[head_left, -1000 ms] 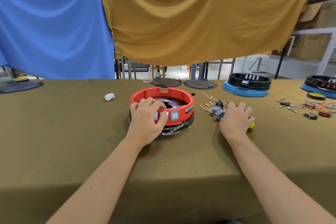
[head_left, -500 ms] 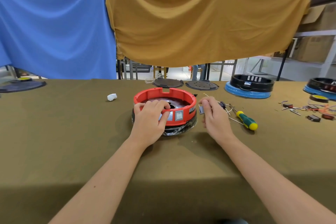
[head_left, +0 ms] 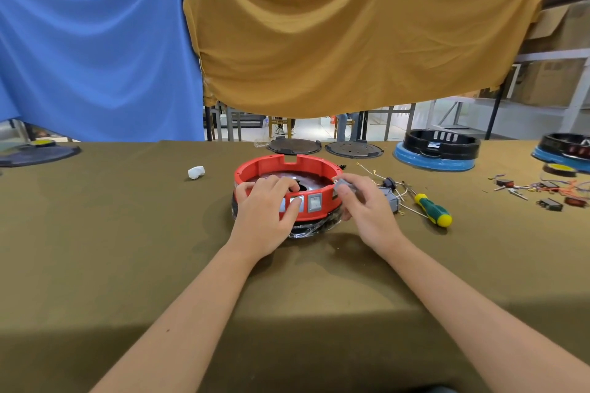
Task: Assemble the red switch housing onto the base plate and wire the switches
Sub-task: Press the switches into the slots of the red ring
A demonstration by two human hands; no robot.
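Your left hand grips the front rim of the red housing at frame centre, thumb on a fitted switch, while your right hand pinches a grey switch at its right rim. Two square grey switches look seated; wiring seemingly remains. Right of it lie thin loose wires and a green-yellow screwdriver on olive cloth.

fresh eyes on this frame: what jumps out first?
The round red plastic switch housing at table centre, with the left hand gripping its near rim and the right hand pinching a small grey switch at its right edge. Behind hang a big blue cloth on the left and a mustard cloth to its right. A green-and-yellow-handled screwdriver lies right of the housing.
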